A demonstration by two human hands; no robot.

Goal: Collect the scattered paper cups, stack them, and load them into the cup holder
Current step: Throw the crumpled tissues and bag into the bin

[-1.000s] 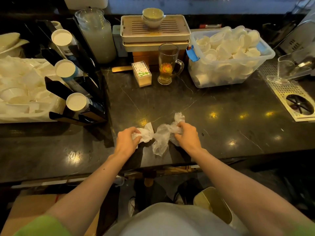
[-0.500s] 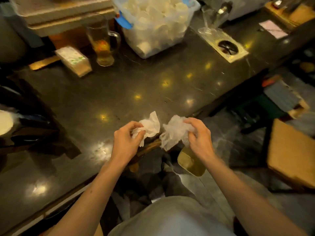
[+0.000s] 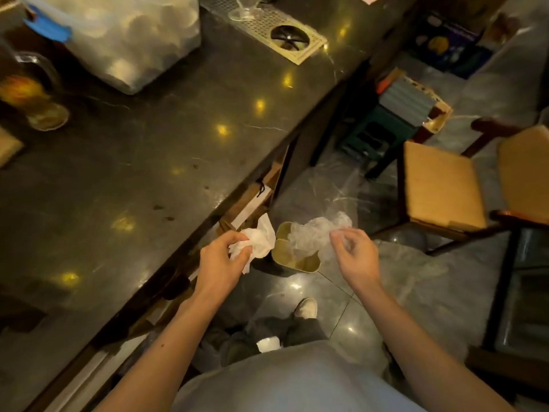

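White crumpled paper napkin, clenched in the left hand beside the near edge of the dark stone counter. Crumpled translucent plastic film over the small gold bin, at the curled fingertips of the right hand; a pinch cannot be confirmed. White paper cups fill the clear plastic tub at the counter's far edge.

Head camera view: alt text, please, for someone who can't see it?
A person's left hand grips a crumpled white tissue while the right hand has crumpled clear plastic at its fingertips, above a small gold bin on the floor. Left of them, a dark counter bears a tub of paper cups.
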